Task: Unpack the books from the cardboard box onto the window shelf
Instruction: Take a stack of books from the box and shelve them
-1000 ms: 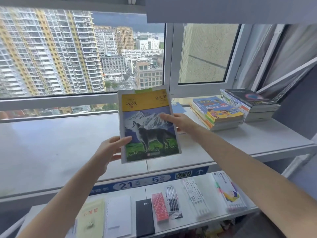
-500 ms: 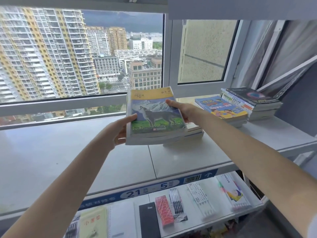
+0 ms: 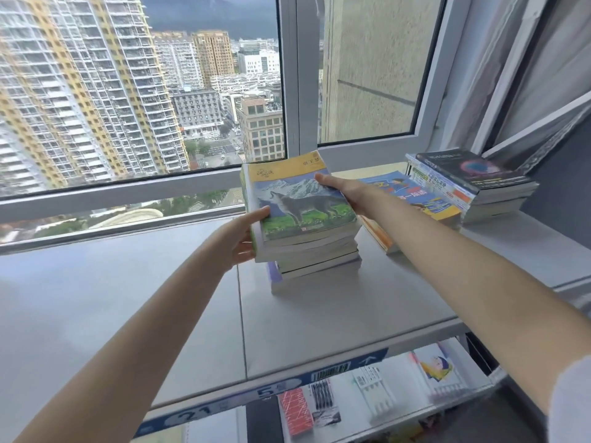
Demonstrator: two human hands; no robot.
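Note:
A book with a wolf on its cover (image 3: 300,203) lies flat on top of a stack of books (image 3: 316,266) on the grey window shelf (image 3: 128,298). My left hand (image 3: 244,235) grips the book's near left edge. My right hand (image 3: 343,193) holds its right edge, fingers over the cover. The cardboard box is out of view.
Two more book stacks stand to the right: one with a blue and yellow cover (image 3: 412,196), one topped by a black book (image 3: 470,177). The window frame (image 3: 300,91) rises behind. A lower rack (image 3: 367,401) holds stationery packs.
The wolf book went from upright in front of me to flat, then moved forward and right onto the stack. Both hands stayed on its edges.

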